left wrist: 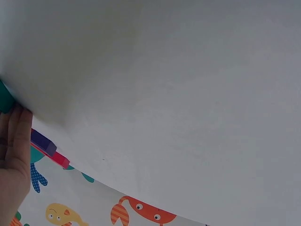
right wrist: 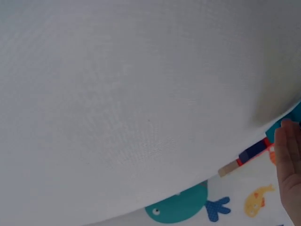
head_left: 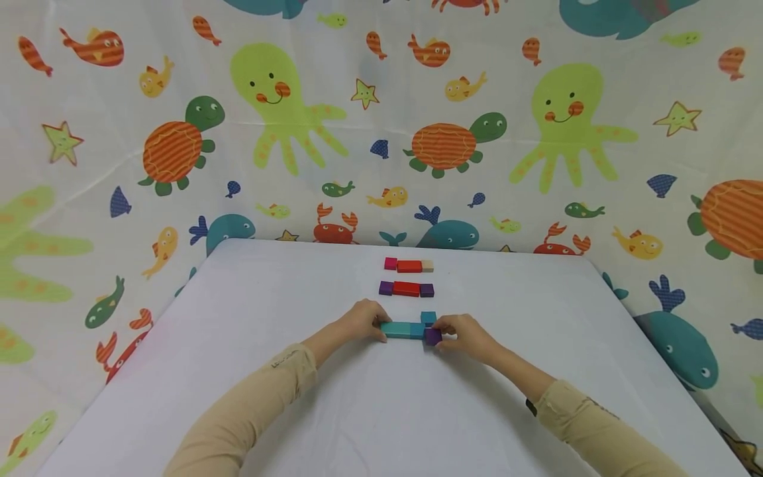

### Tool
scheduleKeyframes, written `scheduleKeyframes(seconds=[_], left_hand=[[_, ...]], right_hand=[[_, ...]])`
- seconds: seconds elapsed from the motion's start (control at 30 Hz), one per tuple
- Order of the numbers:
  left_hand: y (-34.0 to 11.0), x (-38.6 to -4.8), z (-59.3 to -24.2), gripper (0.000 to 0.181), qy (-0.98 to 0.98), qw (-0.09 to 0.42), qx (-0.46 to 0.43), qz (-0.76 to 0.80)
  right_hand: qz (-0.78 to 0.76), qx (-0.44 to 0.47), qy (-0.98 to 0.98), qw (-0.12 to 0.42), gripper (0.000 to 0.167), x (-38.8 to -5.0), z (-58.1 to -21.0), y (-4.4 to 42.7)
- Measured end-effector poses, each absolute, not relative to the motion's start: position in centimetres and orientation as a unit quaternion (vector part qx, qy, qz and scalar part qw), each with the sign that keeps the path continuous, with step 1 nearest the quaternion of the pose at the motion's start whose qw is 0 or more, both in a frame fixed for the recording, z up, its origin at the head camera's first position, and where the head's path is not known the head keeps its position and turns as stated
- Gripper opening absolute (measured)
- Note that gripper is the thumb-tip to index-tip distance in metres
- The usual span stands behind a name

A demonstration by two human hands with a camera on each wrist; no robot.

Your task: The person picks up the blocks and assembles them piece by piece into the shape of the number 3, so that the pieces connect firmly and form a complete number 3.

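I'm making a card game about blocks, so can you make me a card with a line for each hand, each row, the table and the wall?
Left hand: holds teal block
Right hand: pinches purple cube
Near blocks: blue block at the teal block's right end; blue cube behind the purple cube
Middle row: left purple cube, red bar, right purple cube
Far row: pink cube, red block, beige cube
Table: white
Wall: sea animals
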State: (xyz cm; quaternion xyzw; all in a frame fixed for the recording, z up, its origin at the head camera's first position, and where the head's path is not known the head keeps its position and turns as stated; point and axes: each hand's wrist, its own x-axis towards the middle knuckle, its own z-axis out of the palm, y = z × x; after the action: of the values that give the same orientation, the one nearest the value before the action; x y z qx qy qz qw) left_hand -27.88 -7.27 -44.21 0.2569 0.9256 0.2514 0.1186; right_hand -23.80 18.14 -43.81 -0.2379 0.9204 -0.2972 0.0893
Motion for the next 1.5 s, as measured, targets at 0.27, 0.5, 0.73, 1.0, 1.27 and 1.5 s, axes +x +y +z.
scheduleKeyframes(seconds=[0.27, 0.5, 0.73, 1.0, 1.27, 1.5], left_hand=[[-7.2, -27.7, -44.4, 0.038, 0.926, 0.118, 0.257, 0.252], [-7.1, -27.8, -44.4, 0.037, 0.924, 0.121, 0.254, 0.258], [-7.0, -28.0, -44.3, 0.037, 0.926, 0.126, 0.248, 0.255], [-7.1, -27.9, -44.2, 0.037, 0.928, 0.126, 0.239, 0.257], [-7.2, -28.0, -44.3, 0.037, 0.926, 0.128, 0.238, 0.263], [-7.3, -28.1, -44.4, 0.037, 0.927, 0.124, 0.245, 0.255]], right_hand=[[-0.286, -0.237, 0.923, 0.104, 0.03, -23.3, -44.1, 18.0], [-0.274, -0.239, 0.925, 0.113, 0.03, -23.3, -44.0, 18.0], [-0.237, -0.237, 0.937, 0.097, 0.031, -23.4, -44.1, 17.5], [-0.221, -0.225, 0.945, 0.087, 0.032, -23.4, -44.2, 17.0], [-0.209, -0.218, 0.949, 0.089, 0.041, -23.4, -44.1, 16.7], [-0.236, -0.244, 0.935, 0.105, 0.038, -24.1, -44.0, 17.3]])
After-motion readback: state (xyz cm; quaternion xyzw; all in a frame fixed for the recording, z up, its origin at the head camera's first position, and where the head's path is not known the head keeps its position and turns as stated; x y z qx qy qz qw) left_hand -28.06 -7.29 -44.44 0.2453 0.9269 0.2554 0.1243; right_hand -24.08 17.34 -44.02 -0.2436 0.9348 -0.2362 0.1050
